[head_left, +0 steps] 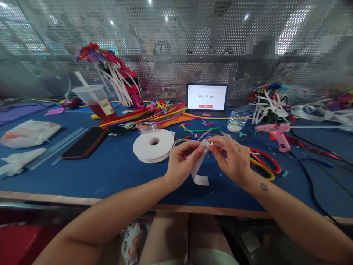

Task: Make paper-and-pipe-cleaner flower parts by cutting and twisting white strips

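My left hand pinches a short strip of white ribbon between thumb and fingers. The strip's free end hangs down and curls just over the blue table. Meeting it at the strip's top end, my right hand has its thumb and forefinger closed on the same ribbon. Whether anything else small sits between the fingertips is hidden. A large roll of white ribbon lies flat to the left of my left hand. Scissors with red and yellow handles lie partly behind my right wrist.
A pink glue gun with a lit red light stands at right, its black cable trailing forward. At left lie a phone and a drink cup. Pipe cleaners and a tablet showing a timer are behind.
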The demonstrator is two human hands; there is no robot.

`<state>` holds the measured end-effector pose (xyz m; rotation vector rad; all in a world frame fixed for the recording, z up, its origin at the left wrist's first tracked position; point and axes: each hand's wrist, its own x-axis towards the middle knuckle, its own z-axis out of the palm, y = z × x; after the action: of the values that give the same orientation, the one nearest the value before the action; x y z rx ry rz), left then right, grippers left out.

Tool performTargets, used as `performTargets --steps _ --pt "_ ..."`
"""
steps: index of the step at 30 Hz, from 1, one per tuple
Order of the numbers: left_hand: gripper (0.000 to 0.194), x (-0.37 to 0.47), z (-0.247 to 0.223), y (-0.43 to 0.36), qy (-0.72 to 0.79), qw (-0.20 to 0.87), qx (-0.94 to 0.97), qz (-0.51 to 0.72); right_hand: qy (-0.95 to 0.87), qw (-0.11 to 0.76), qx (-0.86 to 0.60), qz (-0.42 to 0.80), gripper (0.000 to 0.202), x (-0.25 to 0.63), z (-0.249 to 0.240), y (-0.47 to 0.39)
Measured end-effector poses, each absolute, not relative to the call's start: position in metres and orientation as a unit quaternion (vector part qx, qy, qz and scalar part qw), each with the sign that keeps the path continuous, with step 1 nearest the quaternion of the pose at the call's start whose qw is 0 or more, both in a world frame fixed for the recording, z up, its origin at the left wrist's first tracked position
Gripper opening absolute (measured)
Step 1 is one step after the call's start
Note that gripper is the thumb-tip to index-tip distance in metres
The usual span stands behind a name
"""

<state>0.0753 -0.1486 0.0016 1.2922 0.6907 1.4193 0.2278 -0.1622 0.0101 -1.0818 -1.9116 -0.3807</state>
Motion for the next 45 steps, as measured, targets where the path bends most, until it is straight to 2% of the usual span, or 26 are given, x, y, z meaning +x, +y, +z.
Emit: performTargets --steps 6,21,33,39,45 --pt "0.008 0.075 -0.005 -0.146 0.273 0.516 0.537 0.609 -0.772 0.426 -0.432 -0.192 0.01 0.225 0.012 -0.163" --pt "0.006 0.076 0.0 -0.153 0.259 0.471 0.576 0.616 -0.78 0.446 -0.394 -0.192 0.023 0.23 0.006 -0.163" --pt "0.004 0.075 -0.002 -0.15 0.264 0.447 0.599 0.609 -0.761 0.471 -0.426 -0.133 0.013 0.226 0.011 -0.167" --pt "0.005 0.074 -0.005 -0.145 0.274 0.418 0.62 0.604 -0.762 0.481 -0.429 -0.056 0.012 0.221 0.015 -0.169" --pt "0.002 0.074 -0.007 -0.141 0.267 0.362 0.648 0.614 -0.743 0.483 -0.449 0.119 0.011 0.218 0.018 -0.174"
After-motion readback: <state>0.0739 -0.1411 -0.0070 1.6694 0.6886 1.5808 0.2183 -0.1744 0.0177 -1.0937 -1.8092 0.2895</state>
